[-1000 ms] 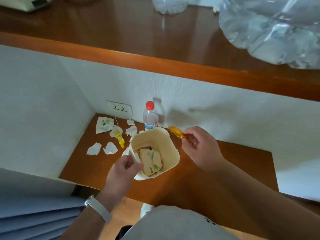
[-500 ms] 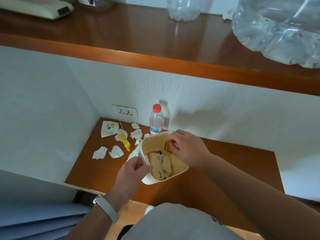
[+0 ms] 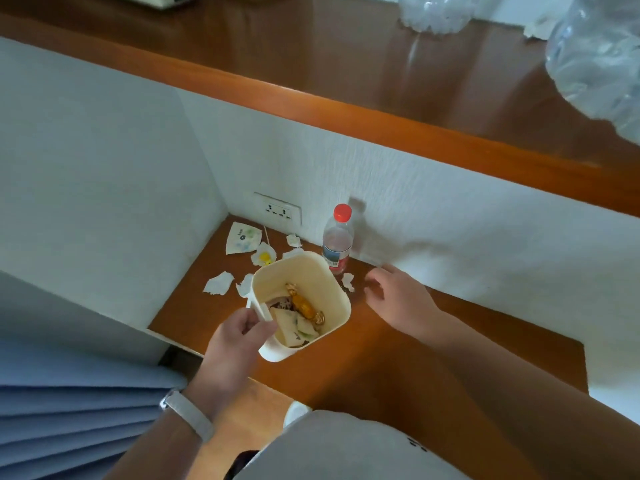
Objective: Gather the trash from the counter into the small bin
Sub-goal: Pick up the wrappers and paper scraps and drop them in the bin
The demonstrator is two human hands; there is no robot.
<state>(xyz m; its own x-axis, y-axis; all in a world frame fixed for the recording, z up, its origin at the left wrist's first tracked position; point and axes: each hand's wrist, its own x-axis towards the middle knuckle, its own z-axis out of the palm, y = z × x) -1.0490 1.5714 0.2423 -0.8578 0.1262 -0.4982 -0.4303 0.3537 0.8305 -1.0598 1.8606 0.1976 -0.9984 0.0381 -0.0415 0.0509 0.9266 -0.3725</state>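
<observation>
The small bin [image 3: 313, 271] sits near the middle of the counter [image 3: 433, 348], a little toward its back-left corner, tilted so its mouth faces up and toward the person. The left hand [image 3: 239, 337] has its grip pinched on the white handle [image 3: 258, 308] at the bin's near-left rim. The right hand [image 3: 398, 299] hovers just right of the bin with the fingers spread and nothing in them.

Inside the bin lie folded papers and an orange candy wrapper [image 3: 304, 304], whose long axis runs diagonally from the back-left of the bin to its front-right (twisted ends at both tips).

About 6 torn paper scraps [image 3: 219, 283] lie toward the back-left corner of the counter, and 1 small scrap [image 3: 348, 281] lies between bin and right hand.

The risks, as I judge them: the tilted bin could spill if the left pinch slips, and a reach across for the far scraps might knock the upright water bottle [image 3: 337, 242], which stands by the back edge just beside the bin.
</observation>
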